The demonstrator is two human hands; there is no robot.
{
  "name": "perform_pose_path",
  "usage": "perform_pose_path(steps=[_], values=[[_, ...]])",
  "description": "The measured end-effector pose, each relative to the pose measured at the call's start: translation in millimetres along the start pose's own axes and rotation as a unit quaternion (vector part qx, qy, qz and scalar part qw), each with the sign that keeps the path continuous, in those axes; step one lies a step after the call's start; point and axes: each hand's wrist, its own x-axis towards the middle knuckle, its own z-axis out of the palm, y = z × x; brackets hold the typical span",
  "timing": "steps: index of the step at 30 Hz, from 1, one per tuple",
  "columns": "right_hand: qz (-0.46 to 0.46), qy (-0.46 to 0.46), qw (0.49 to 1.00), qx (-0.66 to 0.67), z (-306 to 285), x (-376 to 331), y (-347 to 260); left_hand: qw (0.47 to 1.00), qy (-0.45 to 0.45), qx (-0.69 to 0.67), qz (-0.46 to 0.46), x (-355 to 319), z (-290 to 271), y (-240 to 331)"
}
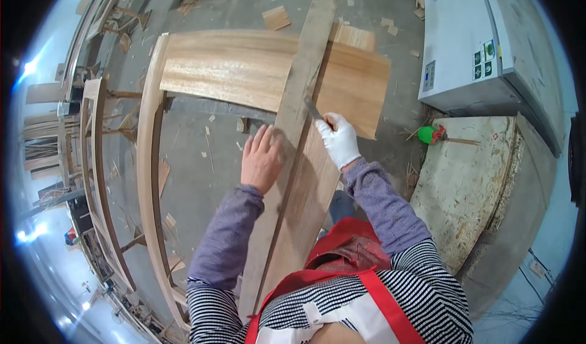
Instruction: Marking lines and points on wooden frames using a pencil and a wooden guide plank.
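My left hand (262, 158) is bare and lies flat on a long wooden plank (308, 45), fingers stretched forward. In a white glove, my right hand (339, 141) is closed around a hand tool with a narrow flat grey blade (312, 108). The blade points forward and left, at the plank's right edge; I cannot tell whether it touches the wood. Beside that edge runs another wooden board (312, 179), coming toward my body. A wide, thin wooden panel (226, 66) lies crosswise beneath the plank, its right part (354, 88) showing beyond it.
A long wooden beam (151, 161) bends along the left, with another wooden frame (97, 161) farther out. At right stand a white cabinet (461, 45) and a worn, pale slab (464, 185) bearing a green bottle with a red top (431, 135). Wood scraps (276, 18) litter the floor.
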Motion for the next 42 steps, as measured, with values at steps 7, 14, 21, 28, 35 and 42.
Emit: perform_pose_path(steps=[7,14,21,28,35,42], values=[[-0.005,0.175,0.983,-0.049,-22,116,-13,0.985,-0.061,0.117,0.108,140,-43,-3],[-0.017,0.237,0.941,-0.242,-12,185,-14,0.965,-0.197,0.146,0.089,194,-52,7],[0.027,0.190,0.925,-0.328,3,190,-33,0.967,-0.191,0.137,0.096,194,-47,1],[0.000,0.175,0.924,-0.341,17,182,-39,0.969,-0.177,0.132,0.108,193,-44,-8],[-0.040,0.155,0.914,-0.374,22,184,-29,0.969,-0.186,0.118,0.114,190,-41,-16],[-0.072,0.136,0.910,-0.385,33,164,-18,0.969,-0.188,0.108,0.120,190,-42,-20]])
